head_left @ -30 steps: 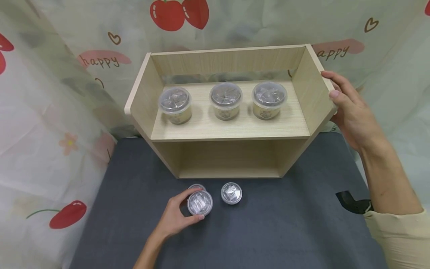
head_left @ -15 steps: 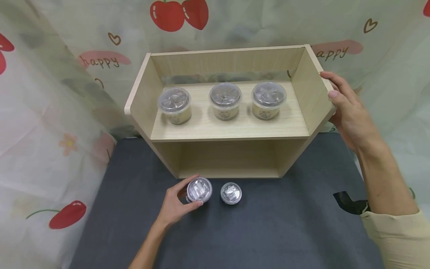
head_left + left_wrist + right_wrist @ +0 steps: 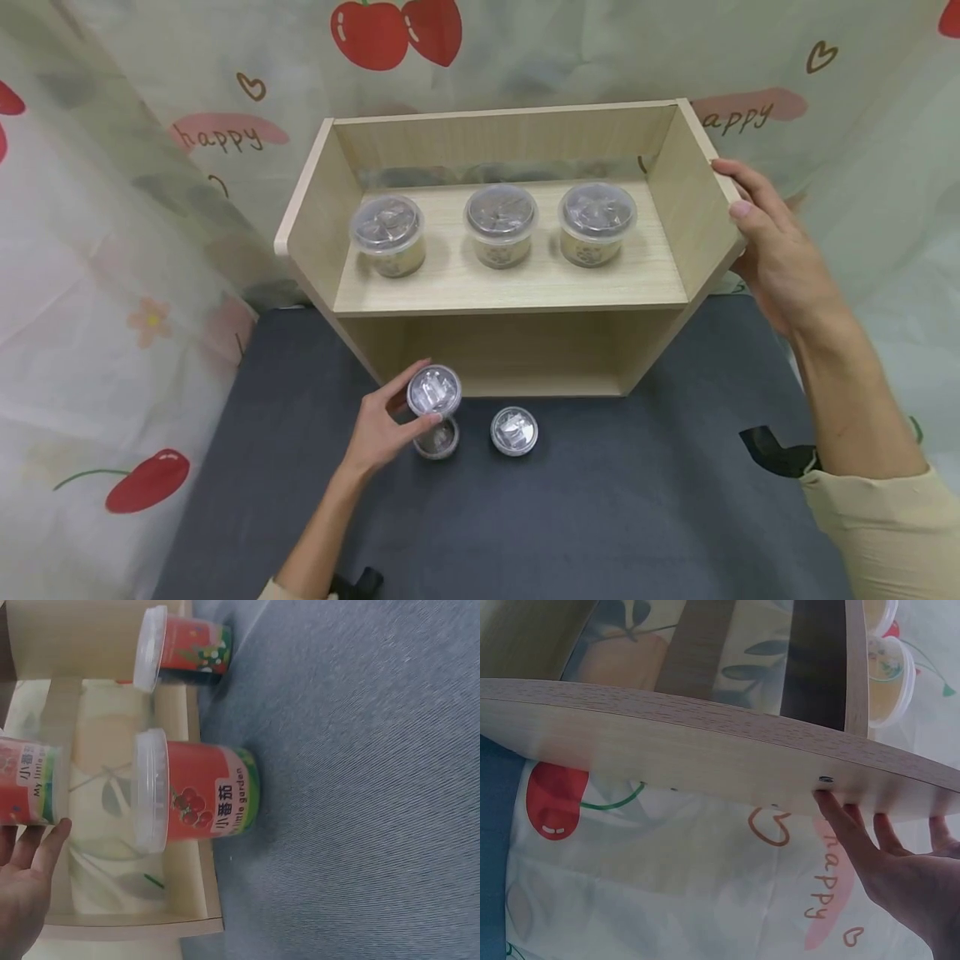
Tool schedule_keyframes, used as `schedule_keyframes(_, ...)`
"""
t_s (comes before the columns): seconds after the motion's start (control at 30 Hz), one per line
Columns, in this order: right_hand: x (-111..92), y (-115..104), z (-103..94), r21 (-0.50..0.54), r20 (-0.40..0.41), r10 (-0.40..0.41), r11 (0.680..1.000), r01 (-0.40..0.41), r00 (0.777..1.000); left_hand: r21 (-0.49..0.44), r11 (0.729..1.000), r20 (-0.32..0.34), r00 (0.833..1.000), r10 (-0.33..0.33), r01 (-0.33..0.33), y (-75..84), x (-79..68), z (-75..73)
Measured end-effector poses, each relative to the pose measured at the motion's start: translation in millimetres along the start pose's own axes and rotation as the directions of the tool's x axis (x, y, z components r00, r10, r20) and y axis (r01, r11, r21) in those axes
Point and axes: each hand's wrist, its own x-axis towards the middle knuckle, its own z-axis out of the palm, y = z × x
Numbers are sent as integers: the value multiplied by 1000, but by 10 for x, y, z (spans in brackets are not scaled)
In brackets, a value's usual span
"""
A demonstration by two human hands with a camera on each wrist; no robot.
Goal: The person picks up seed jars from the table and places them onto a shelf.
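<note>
Fruit-printed sheeting (image 3: pixel 570 50) hangs behind a wooden shelf (image 3: pixel 510 293) on dark cloth (image 3: pixel 592 517). Just in front of the shelf's lower opening, the left hand (image 3: pixel 378 432) pinches a held cup (image 3: pixel 435 390) between thumb and fingers, raised off the cloth. Carrying it seems the step in hand; the next move probably needs it level, clear of the shelf's edges. Its side is red with a pale lettered patch, its top silvery. Before the shelf stand a second cup (image 3: pixel 441 442) and a third cup (image 3: pixel 514 431); yellow tubs (image 3: pixel 501 229) fill its upper level; the right hand (image 3: pixel 783 262) grips its right side.
</note>
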Motion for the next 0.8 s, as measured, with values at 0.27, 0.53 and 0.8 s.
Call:
schedule_keyframes(0.27, 9, 19, -11, 42, 4, -8, 999, 8, 1000, 30, 999, -7, 999, -31, 32, -103, 157, -35)
schedule_keyframes(0.53, 9, 20, 5, 31, 3, -9, 999, 9, 1000, -14, 998, -15, 998, -59, 59, -293, 258, -30)
schedule_keyframes(0.8, 6, 19, 11, 27, -9, -14, 1000, 14, 1000, -89, 994, -56, 996, -75, 70, -475, 312, -2)
